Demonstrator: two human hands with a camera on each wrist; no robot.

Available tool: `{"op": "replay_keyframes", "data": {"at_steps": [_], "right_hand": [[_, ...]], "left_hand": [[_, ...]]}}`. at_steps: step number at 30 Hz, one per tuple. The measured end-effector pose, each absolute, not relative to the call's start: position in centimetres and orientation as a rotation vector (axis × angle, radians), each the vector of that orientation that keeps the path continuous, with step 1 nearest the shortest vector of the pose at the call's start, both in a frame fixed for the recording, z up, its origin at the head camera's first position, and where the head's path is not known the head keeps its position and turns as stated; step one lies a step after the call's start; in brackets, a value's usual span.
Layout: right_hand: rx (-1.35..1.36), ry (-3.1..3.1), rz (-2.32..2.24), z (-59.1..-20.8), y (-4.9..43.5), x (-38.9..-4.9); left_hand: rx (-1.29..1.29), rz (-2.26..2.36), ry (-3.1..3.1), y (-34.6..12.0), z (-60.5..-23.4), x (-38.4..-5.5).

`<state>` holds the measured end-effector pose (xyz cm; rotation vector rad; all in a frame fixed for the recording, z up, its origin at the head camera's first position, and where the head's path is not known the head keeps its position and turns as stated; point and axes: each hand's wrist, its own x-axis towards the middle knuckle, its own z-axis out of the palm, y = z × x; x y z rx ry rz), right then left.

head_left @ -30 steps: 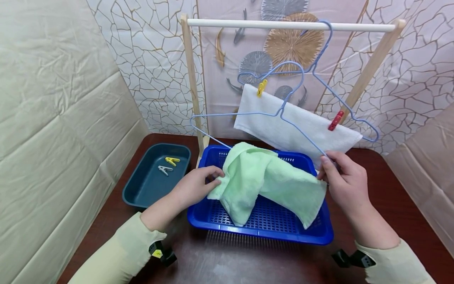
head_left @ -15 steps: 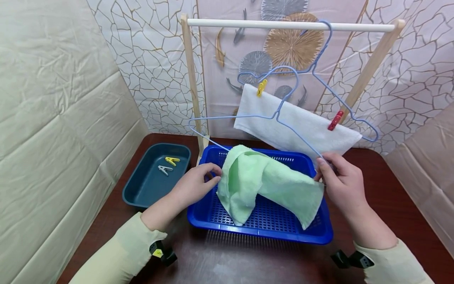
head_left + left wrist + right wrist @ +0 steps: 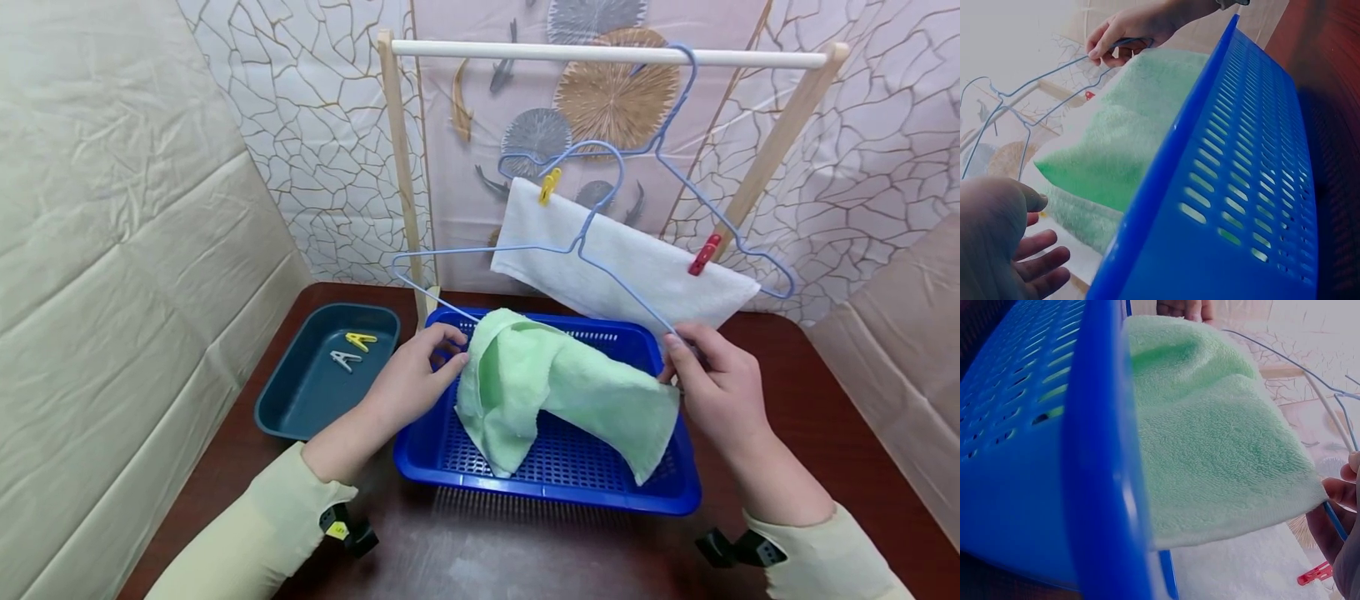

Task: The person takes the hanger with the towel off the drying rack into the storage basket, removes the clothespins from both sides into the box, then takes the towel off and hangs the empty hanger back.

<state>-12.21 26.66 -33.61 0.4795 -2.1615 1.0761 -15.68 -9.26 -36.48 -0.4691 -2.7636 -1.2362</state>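
1. Green towel (image 3: pixel 592 379): it lies draped over the bottom bar of the held hanger (image 3: pixel 581 242), above the basket (image 3: pixel 540 493), with its loose parts drooping inside; whether they rest on the basket's floor I can't tell from here.
2. I judge it light, soft and floppy, with a looped nap that should hardly slip and nothing fragile about it. I'd take hold at a corner or along the fold over the bar (a grab mid-cloth would only bunch it).
3. Right hand (image 3: pixel 720 379): its fingers grip the right end of the held hanger; a corner of the green towel meets them, though I can't say whether it is pinched too.
4. Left hand (image 3: pixel 412 375): its fingers are loosely bent and grasp nothing, just beside the green towel's left end.
5. My count: two towels, the green one and a white towel (image 3: pixel 637 250); two hangers, the held one and a hung hanger (image 3: pixel 660 140) on the rack (image 3: pixel 607 53); four pegs, with a yellow peg (image 3: pixel 550 186) and red peg (image 3: pixel 704 254) on the white towel, and a second yellow peg (image 3: pixel 361 342) and pale peg (image 3: pixel 345 360) in the tray (image 3: pixel 300 412); one basket, one tray, one desk (image 3: pixel 495 554).
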Motion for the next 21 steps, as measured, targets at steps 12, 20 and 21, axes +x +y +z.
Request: {"op": "replay_keyframes", "data": {"at_steps": [12, 20, 21], "right_hand": [[0.496, -2.151, 1.073, -33.5, 26.2, -12.2], [0.480, -2.164, 1.064, -33.4, 26.3, -12.1], [0.481, -2.165, 1.066, -33.4, 26.2, -12.1]], "left_hand": [[-0.545, -1.213, -2.733, -8.5, -35.1, -15.7], [-0.572, -1.180, -2.728, -8.0, -34.8, -15.6], [-0.570, -1.172, -2.727, -7.9, -34.8, -15.6]]}}
